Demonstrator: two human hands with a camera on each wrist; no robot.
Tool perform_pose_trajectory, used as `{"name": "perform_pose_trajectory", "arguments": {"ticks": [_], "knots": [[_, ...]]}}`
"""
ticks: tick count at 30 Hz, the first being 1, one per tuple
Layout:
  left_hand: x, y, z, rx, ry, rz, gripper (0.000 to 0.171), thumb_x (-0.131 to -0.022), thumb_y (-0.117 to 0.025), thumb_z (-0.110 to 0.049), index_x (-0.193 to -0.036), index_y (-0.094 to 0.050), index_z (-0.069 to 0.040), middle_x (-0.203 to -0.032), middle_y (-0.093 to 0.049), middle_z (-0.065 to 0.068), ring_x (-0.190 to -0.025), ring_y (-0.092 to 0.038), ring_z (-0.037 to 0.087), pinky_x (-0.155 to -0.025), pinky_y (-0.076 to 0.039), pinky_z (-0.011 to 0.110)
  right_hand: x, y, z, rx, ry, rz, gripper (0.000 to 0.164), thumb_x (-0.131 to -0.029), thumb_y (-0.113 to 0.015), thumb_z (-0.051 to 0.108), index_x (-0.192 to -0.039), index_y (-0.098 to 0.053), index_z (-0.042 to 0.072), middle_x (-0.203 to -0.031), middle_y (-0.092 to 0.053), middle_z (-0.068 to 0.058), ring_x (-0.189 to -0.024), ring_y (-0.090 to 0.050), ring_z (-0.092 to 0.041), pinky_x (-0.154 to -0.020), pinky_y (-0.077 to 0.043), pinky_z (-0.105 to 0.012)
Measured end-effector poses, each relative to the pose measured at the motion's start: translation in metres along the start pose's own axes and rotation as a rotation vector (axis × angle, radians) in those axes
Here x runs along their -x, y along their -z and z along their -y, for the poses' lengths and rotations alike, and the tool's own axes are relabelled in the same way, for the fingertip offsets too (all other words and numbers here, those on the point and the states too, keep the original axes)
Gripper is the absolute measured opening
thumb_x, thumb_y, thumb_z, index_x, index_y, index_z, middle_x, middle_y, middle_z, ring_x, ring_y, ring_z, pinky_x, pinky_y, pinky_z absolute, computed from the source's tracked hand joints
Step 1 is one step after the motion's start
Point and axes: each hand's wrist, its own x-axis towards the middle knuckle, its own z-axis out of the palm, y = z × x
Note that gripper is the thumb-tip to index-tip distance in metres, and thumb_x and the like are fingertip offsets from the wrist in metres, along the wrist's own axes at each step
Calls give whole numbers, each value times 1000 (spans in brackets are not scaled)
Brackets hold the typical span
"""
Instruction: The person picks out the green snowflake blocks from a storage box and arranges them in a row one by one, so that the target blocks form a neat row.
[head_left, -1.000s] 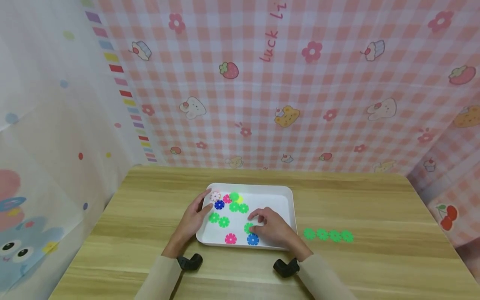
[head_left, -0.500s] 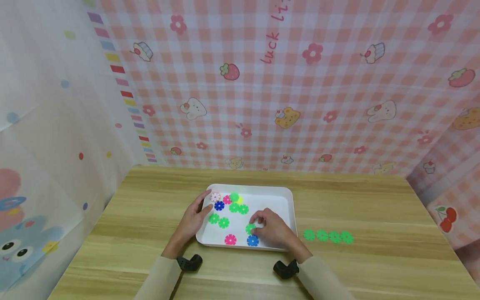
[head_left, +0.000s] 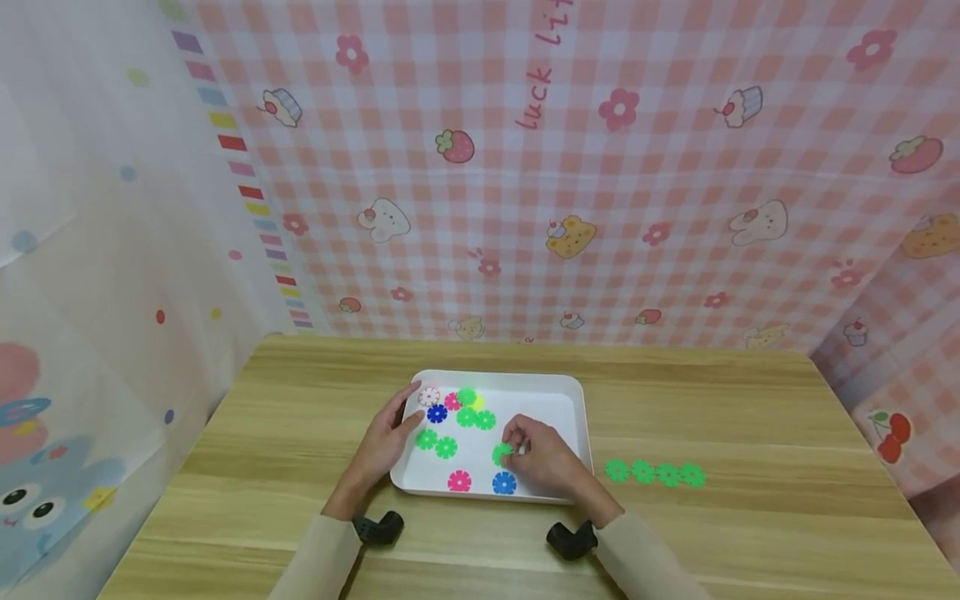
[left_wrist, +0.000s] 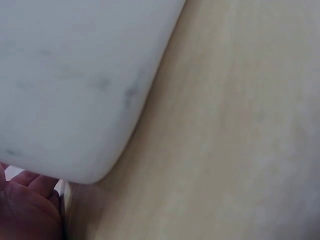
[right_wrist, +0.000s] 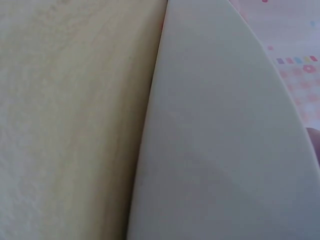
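A white tray (head_left: 551,404) lies on the table with several notched plastic snowflake discs in it. My left hand (head_left: 382,439) holds the tray's left side, its thumb over the rim. Above the tray's front right part, my right hand (head_left: 542,457) pinches a green snowflake disc (head_left: 501,454) between thumb and fingers. Close in front of it is a blue disc (head_left: 504,482), with a pink disc (head_left: 460,481) to its left. Two green discs (head_left: 446,447) sit at the left. In the right wrist view the tray's wall (right_wrist: 215,130) hides nearly all of the hand.
Several green discs (head_left: 656,473) form a row on the wooden table (head_left: 757,417), right of the tray. At the tray's back left are more green discs (head_left: 467,417), a dark blue disc (head_left: 437,413) and a white disc (head_left: 429,397). A checked cloth (head_left: 525,183) hangs behind the table.
My right hand's fingers have drawn closer together around the green disc, which has shifted slightly. The left hand stays at the tray, and the other discs keep their places.
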Motion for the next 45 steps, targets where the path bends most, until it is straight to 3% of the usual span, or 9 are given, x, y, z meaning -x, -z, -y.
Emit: {"name": "perform_pose_trajectory", "arguments": {"ticks": [11,13,19,30,38,45], "knots": [[1,1,-4,-1,23,19,51,-106,-46,-20,-155,-32,-18,-166,-16,10,-153,-10,26,-124,-10,45,1,7,9,1,3,-77,18,-84,-73,0,-94,-64,12,-78,-60,3,-72,-52,-13,-68,-45,-26],[4,1,-11,-3,24,22,51,-106,-46,-19,-155,-32,-16,-166,-15,10,-153,-10,27,-124,-10,46,3,11,13,-7,-4,-90,17,-85,-73,1,-95,-64,12,-78,-61,3,-70,-52,-13,-65,-44,-25],[1,2,-3,-10,-1,13,50,-105,-48,-23,-154,-34,-21,-165,-18,8,-153,-12,25,-124,-11,45,10,28,16,-31,-34,-127,15,-87,-74,5,-95,-65,15,-78,-60,3,-65,-50,-13,-60,-41,-24],[1,1,-2,-12,-1,1,50,-105,-48,-24,-153,-36,-23,-165,-20,7,-153,-13,25,-124,-13,45,28,65,-2,-86,-63,-203,15,-89,-71,7,-102,-65,12,-84,-64,-3,-65,-51,-16,-58,-43,-23],[4,-1,-14,-2,43,7,51,-106,-46,-17,-155,-32,-15,-166,-16,11,-153,-10,28,-124,-11,46,54,96,-25,-109,-65,-264,19,-92,-69,8,-110,-64,7,-91,-66,-8,-73,-59,-16,-62,-48,-22],[2,0,-4,0,12,0,50,-105,-48,-23,-154,-35,-22,-165,-18,7,-153,-12,25,-124,-12,45,80,122,-44,-67,-102,-316,22,-94,-68,15,-114,-63,6,-96,-66,-9,-78,-59,-15,-67,-48,-22]]}}
